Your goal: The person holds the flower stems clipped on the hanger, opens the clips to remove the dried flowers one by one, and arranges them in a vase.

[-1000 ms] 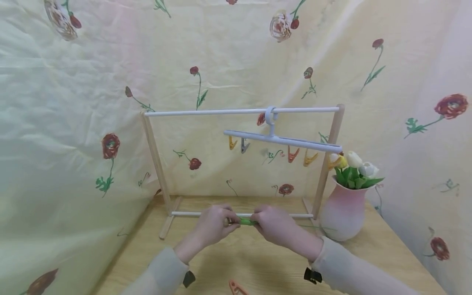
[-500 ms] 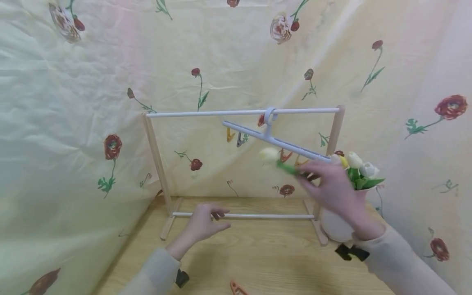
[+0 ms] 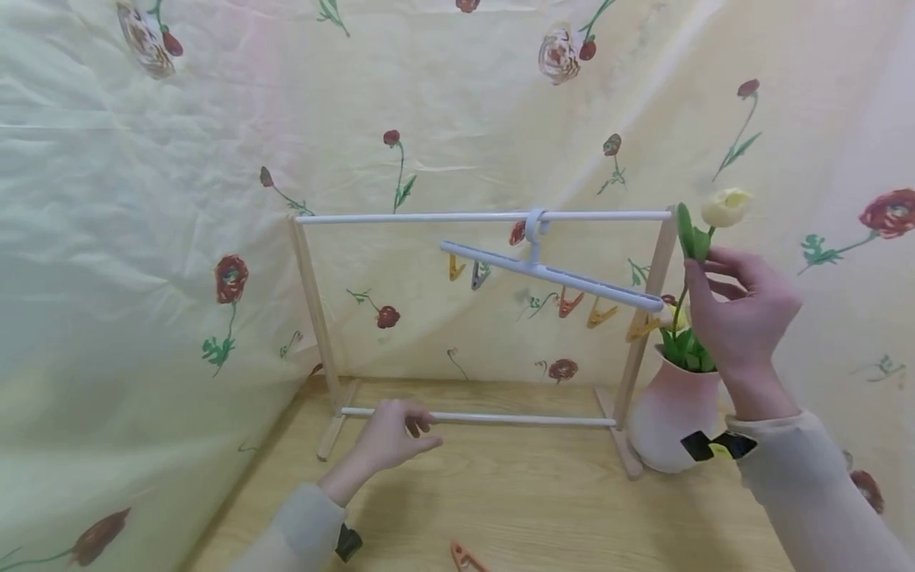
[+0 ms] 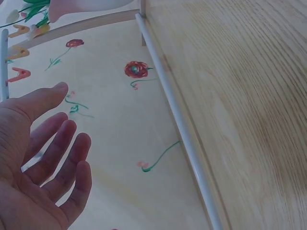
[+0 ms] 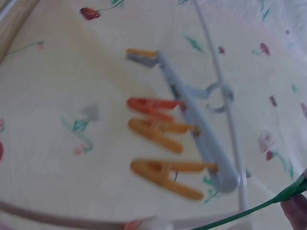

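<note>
My right hand [image 3: 747, 310] pinches an artificial white tulip [image 3: 726, 208] by its stem and leaves, upright above the pink-and-white vase [image 3: 675, 413]. Its stem reaches down toward the vase mouth, overlapping the other tulips there in the head view. At the right edge of the right wrist view, fingertips [image 5: 295, 211] meet the green stem [image 5: 242, 214]. Over the table, near the rack's lower bar [image 3: 515, 418], my left hand [image 3: 389, 435] holds nothing. Its fingers are loosely curved, thumb apart, in the left wrist view.
A wooden-legged rack with a white top bar [image 3: 415, 217] stands at the back. From it a pale blue hanger [image 3: 557, 274] hangs tilted, lower on the right, bearing several clips. An orange clip [image 3: 466, 556] lies at the table's front. Floral cloth surrounds the table.
My right hand has carried the tulip from beside my left hand, up and right, over the vase, and turned it upright. My left hand has let go and stayed low. The hanger has swung.
</note>
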{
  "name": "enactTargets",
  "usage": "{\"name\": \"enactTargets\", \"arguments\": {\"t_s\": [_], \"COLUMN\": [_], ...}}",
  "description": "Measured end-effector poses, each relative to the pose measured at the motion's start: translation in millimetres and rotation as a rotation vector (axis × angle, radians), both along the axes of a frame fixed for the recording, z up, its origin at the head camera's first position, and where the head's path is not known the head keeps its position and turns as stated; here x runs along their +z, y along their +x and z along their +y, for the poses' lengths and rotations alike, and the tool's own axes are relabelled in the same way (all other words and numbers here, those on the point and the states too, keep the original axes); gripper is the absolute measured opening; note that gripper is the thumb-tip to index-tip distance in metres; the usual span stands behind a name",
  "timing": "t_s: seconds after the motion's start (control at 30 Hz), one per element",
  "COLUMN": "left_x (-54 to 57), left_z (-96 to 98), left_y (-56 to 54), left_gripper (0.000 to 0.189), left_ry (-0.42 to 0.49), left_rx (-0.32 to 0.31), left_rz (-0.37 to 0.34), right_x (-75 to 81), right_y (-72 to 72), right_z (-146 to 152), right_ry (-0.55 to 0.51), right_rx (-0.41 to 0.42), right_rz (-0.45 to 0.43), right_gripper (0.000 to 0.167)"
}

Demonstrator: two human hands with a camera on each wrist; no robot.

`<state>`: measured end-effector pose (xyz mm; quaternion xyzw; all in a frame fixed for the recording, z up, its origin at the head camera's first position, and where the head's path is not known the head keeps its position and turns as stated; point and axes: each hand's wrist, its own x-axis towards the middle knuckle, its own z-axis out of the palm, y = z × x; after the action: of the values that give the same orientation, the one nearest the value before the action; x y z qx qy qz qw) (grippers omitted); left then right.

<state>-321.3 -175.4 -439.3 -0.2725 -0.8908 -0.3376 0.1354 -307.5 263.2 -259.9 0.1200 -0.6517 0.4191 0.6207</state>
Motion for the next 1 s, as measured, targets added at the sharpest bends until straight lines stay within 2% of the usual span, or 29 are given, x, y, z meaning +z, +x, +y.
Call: {"name": "enactTargets", "arguments": {"t_s": [0.17, 0.27, 0.37, 0.5, 0.67, 0.83, 0.93, 1.0], "left_x": [-3.0, -3.7, -3.1, -2.9, -5.8, -6.1, -3.1, -0.3], "left_z": [-1.3, -2.9, -4.0, -4.0, -2.2, -3.8, -6.3, -8.8], "left_y": [-1.1, -1.1, -0.4, 0.5, 0.4, -0.1, 0.6, 1.9], "left_gripper": [0.02, 0.019, 0.019, 0.02, 0.02, 0.02, 0.022, 0.024], "left_ry": [-0.002, -0.004, 0.0, 0.002, -0.012, -0.03, -0.038, -0.045], "left_rx": [0.006, -0.002, -0.002, -0.005, -0.011, 0.005, 0.021, 0.041], "left_rz": [0.004, 0.01, -0.005, -0.031, -0.013, -0.013, -0.031, -0.038], "right_x": [-21.5, -31.8, -37.4, -39.9, -45.1, -52.6, -52.9, -51.2], "right_y": [-15.7, -19.7, -19.9, -19.2, -16.8, -10.7, -5.0, -1.6], "right_z": [18, 22, 22, 23, 29, 36, 36, 33], "right_ry": [0.041, 0.076, 0.107, 0.149, 0.239, 0.269, 0.285, 0.339], "right_rx": [-0.104, -0.112, -0.115, -0.154, -0.241, -0.255, -0.2, -0.169], "right_rz": [-0.122, -0.183, -0.25, -0.275, -0.3, -0.394, -0.351, -0.245], "right_gripper": [0.022, 0.026, 0.039, 0.048, 0.052, 0.083, 0.095, 0.091]}}
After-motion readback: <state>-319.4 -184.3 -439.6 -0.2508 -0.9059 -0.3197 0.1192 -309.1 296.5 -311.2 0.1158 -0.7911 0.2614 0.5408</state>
